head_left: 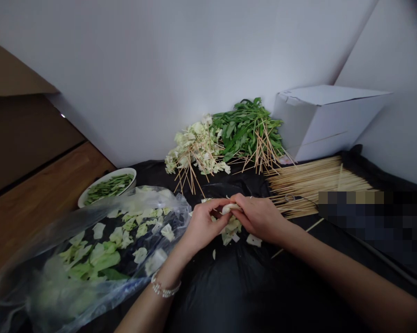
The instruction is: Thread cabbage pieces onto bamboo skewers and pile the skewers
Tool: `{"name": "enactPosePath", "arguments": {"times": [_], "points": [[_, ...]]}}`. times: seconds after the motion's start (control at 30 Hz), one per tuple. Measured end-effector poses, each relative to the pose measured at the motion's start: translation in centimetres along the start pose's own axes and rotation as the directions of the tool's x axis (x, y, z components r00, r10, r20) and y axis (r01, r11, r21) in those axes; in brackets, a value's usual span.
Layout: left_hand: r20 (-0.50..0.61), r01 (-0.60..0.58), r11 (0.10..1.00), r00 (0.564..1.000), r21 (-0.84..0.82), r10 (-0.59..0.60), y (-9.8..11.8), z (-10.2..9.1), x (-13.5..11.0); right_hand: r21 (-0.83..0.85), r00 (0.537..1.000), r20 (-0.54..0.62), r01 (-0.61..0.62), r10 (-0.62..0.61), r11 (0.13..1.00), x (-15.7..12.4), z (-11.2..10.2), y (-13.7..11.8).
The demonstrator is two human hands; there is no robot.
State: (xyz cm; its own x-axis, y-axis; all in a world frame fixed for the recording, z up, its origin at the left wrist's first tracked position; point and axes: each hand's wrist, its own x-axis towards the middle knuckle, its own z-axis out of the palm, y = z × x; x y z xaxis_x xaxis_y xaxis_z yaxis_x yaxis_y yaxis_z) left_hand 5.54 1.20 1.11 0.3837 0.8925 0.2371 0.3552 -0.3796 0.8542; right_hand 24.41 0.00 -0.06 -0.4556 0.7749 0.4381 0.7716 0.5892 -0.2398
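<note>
Both hands are meeting around the middle of the table (229, 286), which is covered in black plastic. The left hand (203, 224) and the right hand (260, 216) are both pinching the same pale cabbage piece (229, 208) with their fingertips, so they're clamped on it together and touching each other. Might be folded over, hard to tell from this angle.

Right under the hands a small heap of cabbage scraps (232, 229) is lying on the plastic. A beaded bracelet (165, 289) is sitting on the left wrist. One loose skewer (314, 225) is lying just beside the right forearm.

Toward the near left corner a clear plastic bag (90, 249) is lying open with lots more cut cabbage inside. Behind it, at the left edge, a white bowl (107, 185) is holding sliced green veg.

Along the back edge by the wall, a pile of skewered cabbage (194, 148) is touching a pile of skewered leafy greens (246, 127). To the right of those, a bundle of bare bamboo skewers (309, 182) is lying flat, and a white cardboard box (326, 115) is sitting in the far right corner.
</note>
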Motion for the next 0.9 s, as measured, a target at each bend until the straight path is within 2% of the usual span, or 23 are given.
{"name": "enactPosePath", "arguments": {"times": [0.07, 0.17, 0.27, 0.53, 0.77, 0.9], "points": [[-0.046, 0.090, 0.978, 0.994, -0.188, -0.100, -0.4, -0.1, 0.3, -0.007, 0.999, -0.050, 0.003, -0.003, 1.000, 0.0, -0.3, 0.0], [-0.077, 0.190, 0.861, 0.964, -0.472, -0.255, -0.7, -0.5, 0.7, -0.032, 0.994, -0.103, 0.022, -0.025, 0.999, 0.1, -0.9, -0.2], [-0.098, 0.199, 0.785, 0.945, -0.587, -0.313, -0.8, -0.6, 0.9, -0.098, 0.995, -0.099, 0.017, -0.027, 0.995, 0.2, -0.9, -0.4], [-0.142, 0.136, 0.808, 0.955, -0.574, -0.261, -0.5, -0.2, 0.8, -0.147, 0.998, -0.062, -0.033, 0.025, 0.989, -0.1, 0.3, 0.3], [-0.062, 0.153, 0.801, 0.971, -0.578, -0.230, 0.3, 0.5, 0.4, -0.162, 0.991, -0.099, -0.110, 0.095, 0.981, -0.1, 0.5, 0.3], [-0.095, 0.143, 0.812, 0.967, -0.565, -0.236, 0.2, 0.3, 0.3, -0.157, 0.990, -0.114, -0.095, 0.077, 0.983, -0.1, 0.6, 0.3]]}}
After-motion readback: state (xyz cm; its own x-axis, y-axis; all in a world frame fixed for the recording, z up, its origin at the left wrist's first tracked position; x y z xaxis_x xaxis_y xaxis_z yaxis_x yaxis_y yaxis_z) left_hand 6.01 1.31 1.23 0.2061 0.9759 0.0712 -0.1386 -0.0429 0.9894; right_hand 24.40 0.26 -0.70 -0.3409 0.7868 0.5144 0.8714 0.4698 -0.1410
